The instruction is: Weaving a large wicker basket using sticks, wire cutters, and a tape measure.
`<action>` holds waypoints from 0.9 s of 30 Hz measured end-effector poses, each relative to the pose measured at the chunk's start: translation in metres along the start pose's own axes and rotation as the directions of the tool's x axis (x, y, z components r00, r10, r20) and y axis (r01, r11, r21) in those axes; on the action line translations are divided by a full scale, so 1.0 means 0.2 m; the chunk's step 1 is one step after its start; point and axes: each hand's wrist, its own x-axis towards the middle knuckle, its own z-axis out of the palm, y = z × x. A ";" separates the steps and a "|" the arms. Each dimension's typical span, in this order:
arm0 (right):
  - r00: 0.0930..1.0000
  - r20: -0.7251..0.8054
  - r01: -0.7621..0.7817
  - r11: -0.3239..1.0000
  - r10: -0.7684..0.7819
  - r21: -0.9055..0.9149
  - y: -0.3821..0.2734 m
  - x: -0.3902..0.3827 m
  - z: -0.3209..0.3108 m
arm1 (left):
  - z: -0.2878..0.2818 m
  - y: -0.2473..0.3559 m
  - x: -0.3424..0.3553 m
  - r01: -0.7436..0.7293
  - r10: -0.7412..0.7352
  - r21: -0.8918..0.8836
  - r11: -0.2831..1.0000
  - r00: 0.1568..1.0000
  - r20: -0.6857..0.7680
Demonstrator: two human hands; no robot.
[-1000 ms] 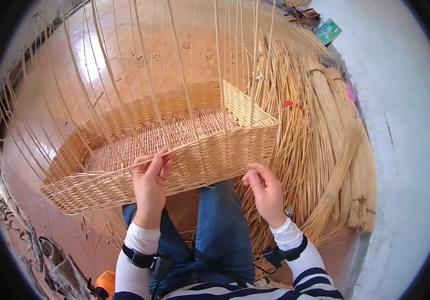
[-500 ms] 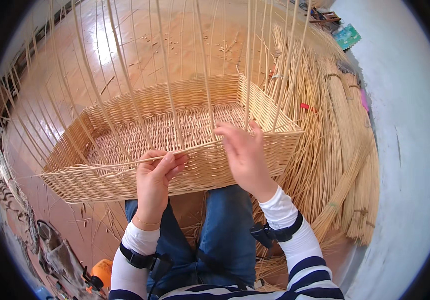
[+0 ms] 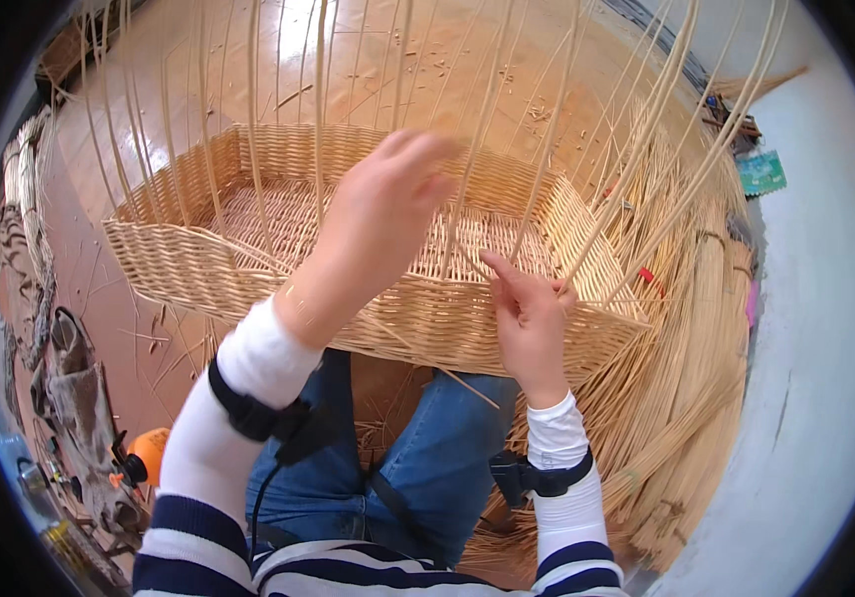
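A large rectangular wicker basket (image 3: 179, 261) rests across my knees, its woven walls low and several tall upright stakes (image 3: 254, 149) rising from them. Close to the right end of the near rim, my right hand (image 3: 532, 323) has its fingers curled and closed on a thin wicker rod (image 3: 469, 261). Above the basket, among the stakes, is my left hand (image 3: 378, 204), pointing right; motion smears its fingers, so their grip is unclear. Another loose rod (image 3: 447, 374) sticks out from the near wall and slants down over my jeans.
Bundles of long straw-coloured rods (image 3: 691, 368) lie to the right, beside a pale wall (image 3: 805, 328). Bits of cane litter the floor (image 3: 99, 259). An orange object (image 3: 150, 453) and a dull grey-brown cloth-like thing (image 3: 79, 383) are at the lower left.
My left hand has left the near rim and risen over the basket. My right hand has come down to the rim, further right. In view, the basket has shifted right and tilted.
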 end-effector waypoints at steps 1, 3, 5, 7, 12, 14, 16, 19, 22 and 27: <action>1.000 -0.008 -0.008 1.000 0.008 0.005 0.00 0.00 0.00 | 0.04 0.02 0.08 -0.070 0.069 0.069 0.995 0.997 0.020; 1.000 -0.006 -0.014 1.000 0.014 0.010 0.00 0.00 0.01 | 0.08 0.03 0.16 -0.129 0.124 0.137 0.982 0.991 0.041; 0.999 0.052 -0.014 0.999 0.015 -0.035 -0.01 0.00 0.02 | 0.07 0.03 0.19 0.017 -0.027 -0.122 0.992 0.996 -0.079; 0.996 0.089 0.019 0.996 -0.012 -0.086 -0.02 0.00 0.01 | -0.04 0.03 0.09 0.141 -0.191 -0.328 0.934 0.973 -0.127; 0.990 0.139 0.054 0.973 -0.023 -0.225 -0.02 -0.03 0.01 | -0.10 -0.14 -0.47 0.309 -0.493 -0.677 0.668 0.865 -0.091; 0.990 0.132 -0.014 0.970 0.047 -0.241 -0.05 -0.02 0.01 | -0.11 -0.18 -0.54 0.312 -0.557 -0.750 0.582 0.825 -0.089; 1.000 0.011 0.027 0.958 -0.025 -0.285 -0.07 -0.03 0.03 | -0.13 -0.20 -0.52 0.423 -0.639 -0.767 0.482 0.769 0.022; 0.978 -0.168 0.084 0.970 -0.124 -0.227 -0.21 0.01 0.04 | -0.16 -0.22 -0.54 0.397 -0.598 -0.801 0.448 0.799 0.062; 0.998 -0.036 -0.047 0.986 0.054 0.160 -0.34 0.08 0.18 | -0.16 -0.22 -0.55 0.408 -0.610 -0.807 0.427 0.789 0.076; 0.938 0.320 -0.220 0.939 0.130 0.264 -0.36 0.19 0.34 | -0.13 -0.26 -0.57 0.360 -0.633 -0.819 0.446 0.774 -0.004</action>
